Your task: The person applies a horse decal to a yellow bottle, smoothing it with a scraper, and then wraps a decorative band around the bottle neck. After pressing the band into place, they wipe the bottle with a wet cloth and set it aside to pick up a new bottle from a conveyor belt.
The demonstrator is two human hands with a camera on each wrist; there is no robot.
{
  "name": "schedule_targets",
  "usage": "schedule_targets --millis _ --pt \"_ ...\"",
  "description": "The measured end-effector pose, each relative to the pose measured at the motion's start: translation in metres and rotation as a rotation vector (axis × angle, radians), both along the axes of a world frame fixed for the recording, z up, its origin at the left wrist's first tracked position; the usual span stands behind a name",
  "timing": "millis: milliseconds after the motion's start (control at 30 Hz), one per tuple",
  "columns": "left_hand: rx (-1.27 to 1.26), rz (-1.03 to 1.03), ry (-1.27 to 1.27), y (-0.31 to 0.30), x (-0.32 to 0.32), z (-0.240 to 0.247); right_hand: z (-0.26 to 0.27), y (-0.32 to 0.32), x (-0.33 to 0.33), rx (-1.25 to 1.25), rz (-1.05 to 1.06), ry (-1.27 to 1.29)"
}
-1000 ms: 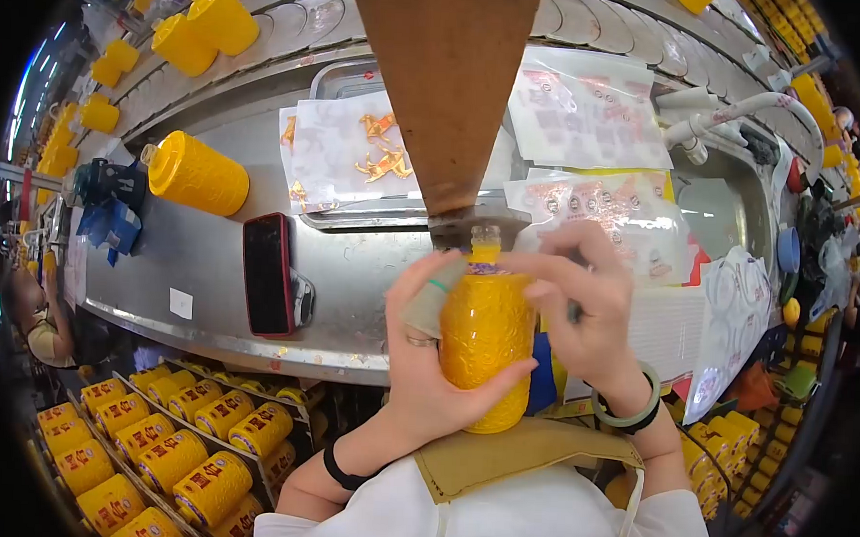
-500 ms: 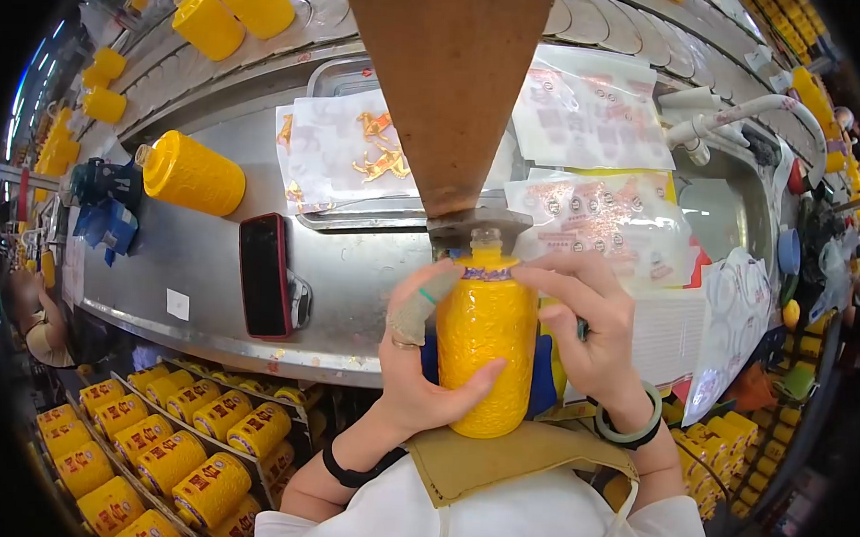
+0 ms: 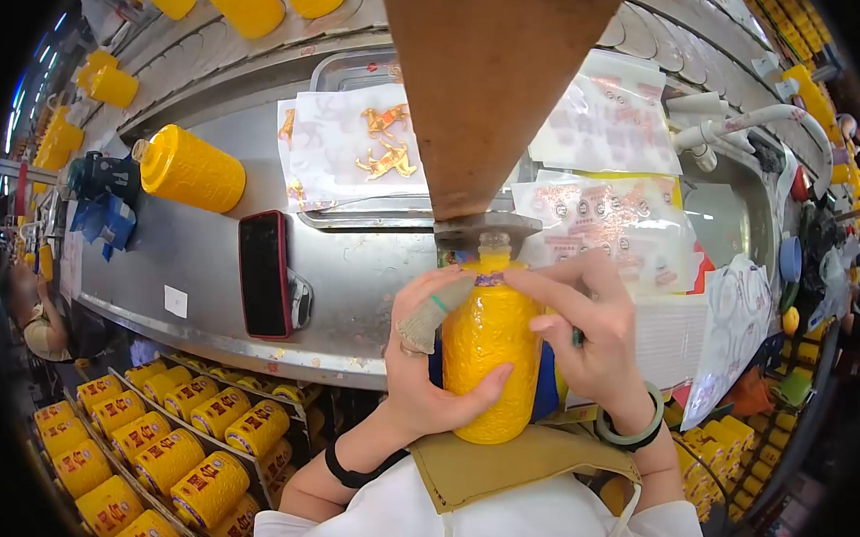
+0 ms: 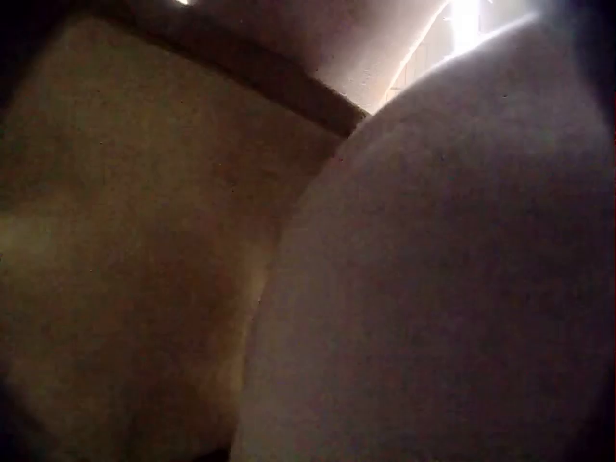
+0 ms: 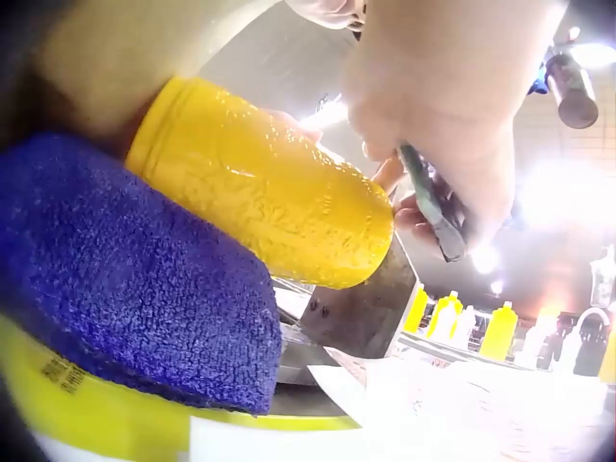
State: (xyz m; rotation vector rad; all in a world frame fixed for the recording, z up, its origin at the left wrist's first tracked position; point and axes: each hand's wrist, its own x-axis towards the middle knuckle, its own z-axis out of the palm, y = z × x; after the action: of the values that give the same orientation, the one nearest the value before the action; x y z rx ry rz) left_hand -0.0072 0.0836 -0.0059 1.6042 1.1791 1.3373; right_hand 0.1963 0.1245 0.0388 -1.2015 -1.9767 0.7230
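From here I see the left hand [image 3: 424, 369] with its grip curled round the yellow bottle [image 3: 491, 358]; the right hand [image 3: 595, 333], its grip closed on a small tool [image 5: 433, 204], touches its neck. A phone [image 3: 265, 276] lies left of the bottle.

The view is dim and blurred, and most of it is filled by two large shapes. On the left lies a brown shape [image 4: 144, 241], faintly lighter near the left edge and dark at its lower right corner. On the right a greyish, rounded shape [image 4: 433, 269] curves up from the bottom toward the top right, its edge against the brown one. A dark band [image 4: 279, 91] slants down from the upper left to meet it. Above the band is a pinkish-brown patch [image 4: 337, 38]. A bright light [image 4: 466, 19] glares at the top right, beside a pale, thinly lined area [image 4: 422, 58].
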Motion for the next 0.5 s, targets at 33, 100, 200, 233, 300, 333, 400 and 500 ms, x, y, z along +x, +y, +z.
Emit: schedule_targets --millis 33,100,200,233,300,333,400,500 --pt "-0.013 -0.005 -0.005 0.0001 -0.0001 0.0005 -0.0009 0.0001 0.0006 0.011 0.005 0.011" --pt "-0.027 -0.006 -0.011 0.0006 -0.0011 0.0001 -0.0021 -0.001 0.0002 -0.009 0.0 0.034" --pt "0.011 -0.027 0.023 0.0013 -0.0023 -0.0004 -0.0014 -0.0008 0.0007 -0.033 0.003 0.058" --pt "0.014 -0.025 0.02 0.0015 -0.0022 -0.0004 -0.0007 -0.0004 0.0013 -0.038 0.009 0.059" --pt "0.018 -0.023 0.015 0.0013 -0.0008 -0.0005 -0.0029 0.0008 0.0034 -0.045 0.014 0.084" --pt "0.017 -0.005 -0.001 0.0004 0.0005 -0.0007 -0.0037 0.0012 0.0039 -0.052 0.02 0.11" --pt "0.015 0.014 -0.017 -0.0002 0.001 -0.0013 -0.0018 -0.0002 0.0036 -0.067 -0.002 0.077" --pt "0.02 0.006 -0.007 0.0 0.0002 -0.0017 -0.0015 -0.0018 0.0013 -0.069 -0.019 0.057"
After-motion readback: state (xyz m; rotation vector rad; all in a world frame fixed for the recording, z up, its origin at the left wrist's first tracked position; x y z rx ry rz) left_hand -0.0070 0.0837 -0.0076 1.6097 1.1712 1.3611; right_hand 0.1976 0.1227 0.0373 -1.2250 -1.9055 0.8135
